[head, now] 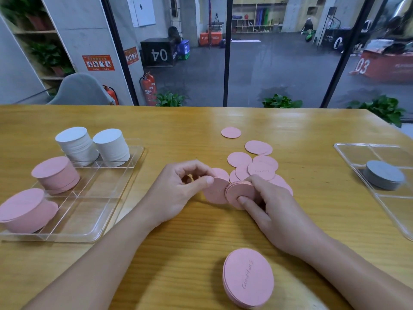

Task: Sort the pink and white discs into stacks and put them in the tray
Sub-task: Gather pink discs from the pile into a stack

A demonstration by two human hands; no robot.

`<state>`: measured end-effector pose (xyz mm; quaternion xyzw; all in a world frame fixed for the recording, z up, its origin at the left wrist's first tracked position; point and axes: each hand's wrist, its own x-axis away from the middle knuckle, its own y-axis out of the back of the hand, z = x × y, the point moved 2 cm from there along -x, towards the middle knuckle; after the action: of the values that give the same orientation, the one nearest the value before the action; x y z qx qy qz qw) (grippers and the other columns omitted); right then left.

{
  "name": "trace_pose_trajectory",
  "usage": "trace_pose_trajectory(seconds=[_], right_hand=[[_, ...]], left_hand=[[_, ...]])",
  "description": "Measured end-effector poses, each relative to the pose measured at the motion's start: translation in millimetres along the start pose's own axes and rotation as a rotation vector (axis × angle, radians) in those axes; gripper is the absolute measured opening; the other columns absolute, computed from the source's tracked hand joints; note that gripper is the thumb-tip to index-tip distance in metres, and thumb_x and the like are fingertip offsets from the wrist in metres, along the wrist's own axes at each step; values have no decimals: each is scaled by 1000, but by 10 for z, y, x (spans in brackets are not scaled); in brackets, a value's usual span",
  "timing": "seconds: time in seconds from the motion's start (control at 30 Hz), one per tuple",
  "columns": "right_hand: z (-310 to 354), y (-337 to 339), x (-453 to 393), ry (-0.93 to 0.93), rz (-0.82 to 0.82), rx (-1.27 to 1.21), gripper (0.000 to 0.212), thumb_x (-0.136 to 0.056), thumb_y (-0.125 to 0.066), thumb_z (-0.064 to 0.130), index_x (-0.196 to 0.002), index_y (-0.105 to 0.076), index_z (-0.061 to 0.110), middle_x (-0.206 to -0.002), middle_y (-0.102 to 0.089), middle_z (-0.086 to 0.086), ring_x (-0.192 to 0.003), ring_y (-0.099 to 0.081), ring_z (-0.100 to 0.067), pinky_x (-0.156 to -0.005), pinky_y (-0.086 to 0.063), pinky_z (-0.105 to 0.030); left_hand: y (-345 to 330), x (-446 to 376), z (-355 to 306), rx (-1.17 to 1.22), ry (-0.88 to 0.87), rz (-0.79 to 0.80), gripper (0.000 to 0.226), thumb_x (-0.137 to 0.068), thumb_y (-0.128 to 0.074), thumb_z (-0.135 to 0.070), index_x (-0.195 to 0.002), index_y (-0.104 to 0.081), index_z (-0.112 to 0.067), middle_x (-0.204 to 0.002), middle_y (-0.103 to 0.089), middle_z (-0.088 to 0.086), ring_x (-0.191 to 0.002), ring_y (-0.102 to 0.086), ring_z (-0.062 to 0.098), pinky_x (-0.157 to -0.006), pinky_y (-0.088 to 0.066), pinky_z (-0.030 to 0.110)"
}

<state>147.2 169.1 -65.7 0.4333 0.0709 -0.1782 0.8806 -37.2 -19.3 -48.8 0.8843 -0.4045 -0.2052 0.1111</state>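
A clear tray (107, 211) on the left holds two white disc stacks (77, 145) (111, 147) at the back and two pink stacks (55, 175) (26, 211) along its left side. In the table's middle my left hand (178, 191) pinches one pink disc (214, 193) by its edge. My right hand (268, 204) grips a thin bundle of pink discs (240, 193) that touches this disc. Several loose pink discs (257, 164) lie just behind my hands, one apart (231, 132) farther back. A low pink stack (248, 276) rests near the front edge.
A second clear tray (380, 151) at the right holds a grey disc stack (384, 175). The wooden table (178, 130) ends at a glass wall behind. My forearms cross the table's front part.
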Motion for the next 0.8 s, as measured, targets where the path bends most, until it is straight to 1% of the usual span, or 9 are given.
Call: trace_pose_trajectory(seconds=[0.07, 0.17, 0.3, 0.43, 0.47, 0.53, 0.57, 0.63, 0.8], right_hand=[[-12, 11, 5, -5, -40, -31, 10, -106, -64, 36, -107, -54, 33, -88, -64, 15, -85, -60, -11, -73, -53, -41], [45, 8, 9, 20, -20, -31, 20, -106, -65, 34, -122, -56, 41, -103, -65, 24, -96, -61, -4, -77, -48, -21], [80, -58, 5, 35, 59, 115, 8, -107, -59, 40, -106, -54, 33, -95, -60, 19, -91, -56, -4, -69, -40, -20], [87, -58, -14, 27, 59, 127, 18, -107, -57, 42, -96, -46, 33, -88, -55, 20, -89, -54, -1, -69, -39, -16], [90, -57, -15, 24, 61, 125, 19, -107, -57, 42, -95, -45, 34, -88, -55, 20, -90, -54, -1, -69, -39, -16], [91, -56, -16, 14, 61, 117, 21, -107, -57, 42, -93, -43, 35, -88, -55, 20, -89, -54, -3, -69, -40, -18], [92, -54, -14, 7, 64, 112, 22, -107, -58, 41, -93, -42, 35, -87, -55, 20, -89, -54, -4, -69, -41, -20], [94, -49, -16, 7, 65, 96, 23, -107, -59, 40, -92, -43, 34, -86, -56, 19, -88, -54, -6, -69, -41, -22], [94, -36, -8, 11, 60, 75, 18, -107, -60, 39, -95, -49, 31, -88, -59, 16, -86, -55, -8, -70, -43, -26]], left_hand=[[-39, 11, -6, 35, -7, 40, 9, -105, -73, -7, -103, -81, -11, -98, -80, 5, -93, -70, 21, -84, -53, 44], [-130, 12, 10, 101, -9, 94, 12, -107, -68, -1, -105, -79, -5, -100, -79, 3, -89, -68, 16, -78, -54, 36], [-253, 28, -9, 87, -28, 141, 21, -110, -61, 1, -106, -80, -7, -99, -78, -2, -83, -66, 15, -79, -55, 29], [-203, -85, 124, -279, -34, -80, 15, -108, -69, -24, -115, -81, -31, -112, -75, -16, -102, -66, 14, -84, -49, 27], [-188, -130, 178, -417, -8, -97, 20, -107, -71, -34, -125, -78, -34, -118, -69, -19, -111, -62, 14, -91, -47, 27], [-185, -206, 261, -620, 111, -49, 51, -103, -68, -55, -150, -64, -34, -134, -57, -16, -129, -48, 16, -110, -42, 31], [-193, -226, 285, -703, 160, -24, 63, -102, -65, -64, -156, -57, -33, -141, -52, -13, -134, -42, 17, -116, -38, 34], [-239, -232, 278, -844, 177, 11, 69, -101, -58, -72, -158, -54, -35, -148, -47, -11, -138, -36, 19, -120, -33, 37], [-226, -172, 213, -709, 191, 11, 51, -98, -71, -61, -143, -61, -39, -137, -50, -17, -129, -40, 15, -113, -37, 34]])
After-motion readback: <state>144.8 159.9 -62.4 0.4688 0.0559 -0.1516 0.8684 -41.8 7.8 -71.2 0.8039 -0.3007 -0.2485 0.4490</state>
